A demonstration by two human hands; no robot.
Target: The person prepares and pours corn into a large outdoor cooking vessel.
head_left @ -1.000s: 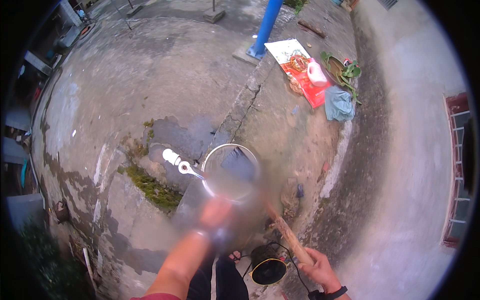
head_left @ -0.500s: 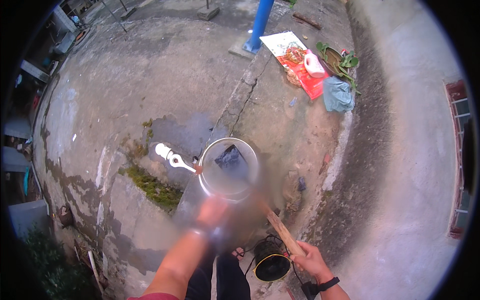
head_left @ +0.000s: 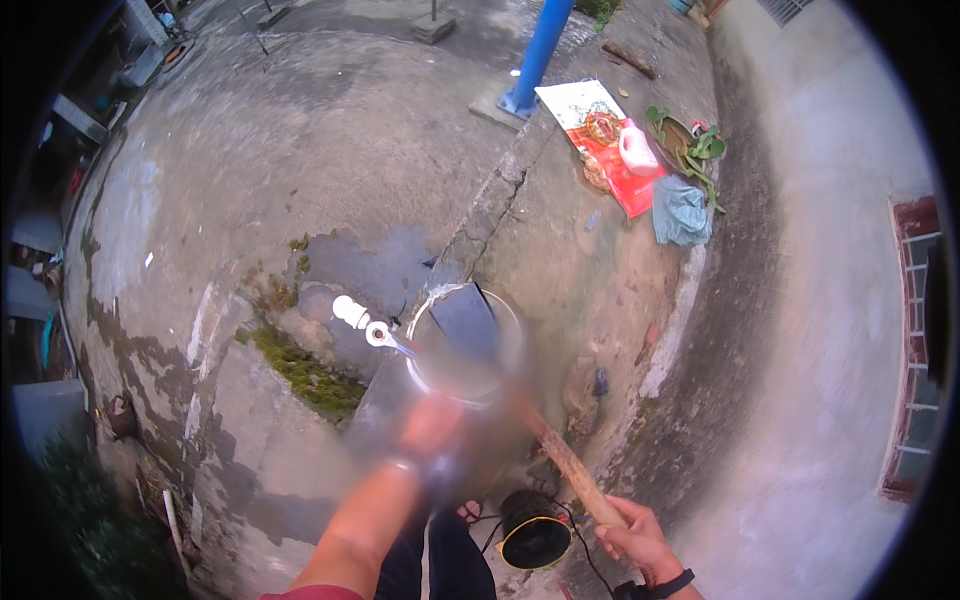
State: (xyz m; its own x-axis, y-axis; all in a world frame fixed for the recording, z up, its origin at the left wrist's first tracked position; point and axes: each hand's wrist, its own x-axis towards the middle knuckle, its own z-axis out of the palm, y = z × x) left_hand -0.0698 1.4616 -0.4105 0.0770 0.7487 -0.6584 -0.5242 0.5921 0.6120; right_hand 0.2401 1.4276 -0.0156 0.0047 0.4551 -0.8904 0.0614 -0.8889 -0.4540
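My left hand [head_left: 428,432], blurred, grips the side of a round metal pot [head_left: 465,345] held up in front of me. My right hand [head_left: 640,540] is closed around the lower end of a wooden handle [head_left: 565,465]. The handle runs up to the pot, where a dark flat blade [head_left: 468,320] shows inside the rim. A white pipe with a tap [head_left: 365,325] sticks out just left of the pot, above a wet patch of concrete.
A black round object [head_left: 530,540] with a cable lies by my feet. Moss [head_left: 300,370] grows along a crack. Farther off are a blue pole [head_left: 535,50], a red and white mat [head_left: 610,150] with a white jug [head_left: 638,150], greens [head_left: 690,150] and a grey-blue cloth [head_left: 680,210]. A wall with a window [head_left: 915,350] is on the right.
The dark blade now shows larger inside the pot's rim. Both hands keep their holds, and the view has shifted only slightly.
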